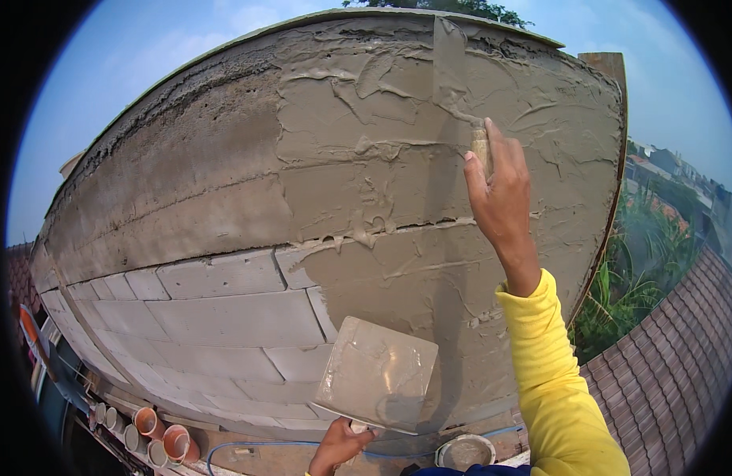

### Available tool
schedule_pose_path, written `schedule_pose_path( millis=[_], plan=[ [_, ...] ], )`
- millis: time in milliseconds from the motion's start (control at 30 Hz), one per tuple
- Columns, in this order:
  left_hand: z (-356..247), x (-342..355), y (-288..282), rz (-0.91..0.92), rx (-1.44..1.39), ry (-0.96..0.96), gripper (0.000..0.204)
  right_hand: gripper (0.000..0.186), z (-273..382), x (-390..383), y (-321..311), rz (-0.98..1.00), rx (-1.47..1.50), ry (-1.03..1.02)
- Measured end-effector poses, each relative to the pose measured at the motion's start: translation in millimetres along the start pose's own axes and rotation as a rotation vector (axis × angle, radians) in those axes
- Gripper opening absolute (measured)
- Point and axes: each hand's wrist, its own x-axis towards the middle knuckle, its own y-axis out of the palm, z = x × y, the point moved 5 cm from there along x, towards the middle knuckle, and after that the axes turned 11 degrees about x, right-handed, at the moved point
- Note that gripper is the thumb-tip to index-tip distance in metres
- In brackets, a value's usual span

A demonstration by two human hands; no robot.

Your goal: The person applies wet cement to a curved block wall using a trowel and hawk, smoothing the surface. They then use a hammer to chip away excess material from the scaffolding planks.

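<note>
My right hand (501,194) grips the wooden handle of a trowel (450,59), whose flat blade lies against wet grey plaster (366,182) near the top of the wall. Low in the middle, my left hand (338,448) is closed on the handle of a square metal hawk (378,373), smeared with grey mortar. The plaster covers the right part of the wall in rough ridges. To the left are bare pale blocks (231,317) under a rougher concrete band (167,174).
Several buckets (175,444) line a plank ledge (255,448) at lower left, with a blue hose (247,442) along it. A bucket of mortar (465,453) sits below the wall. A tiled roof (667,357) and greenery (612,293) lie to the right, beyond the wall's edge.
</note>
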Motion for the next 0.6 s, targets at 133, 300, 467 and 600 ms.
schedule_pose_path(
  millis=[133,300,467,600],
  plan=[
    [6.3,-3.3,-3.6,-0.052,-0.016,-0.002,0.024,0.046,21.9,28.1,41.5,0.125,-0.111,0.1],
    [26.1,11.8,-6.5,-0.021,-0.04,0.029,0.022,0.044,60.7,49.3,72.8,0.247,-0.142,0.173],
    [23.7,12.5,-7.7,0.035,-0.068,0.066,0.024,0.045,82.2,49.0,65.6,0.316,-0.116,0.022],
    [31.3,16.4,-9.2,0.051,-0.018,0.04,0.018,0.048,31.8,48.1,30.5,0.287,-0.318,0.119]
  ],
)
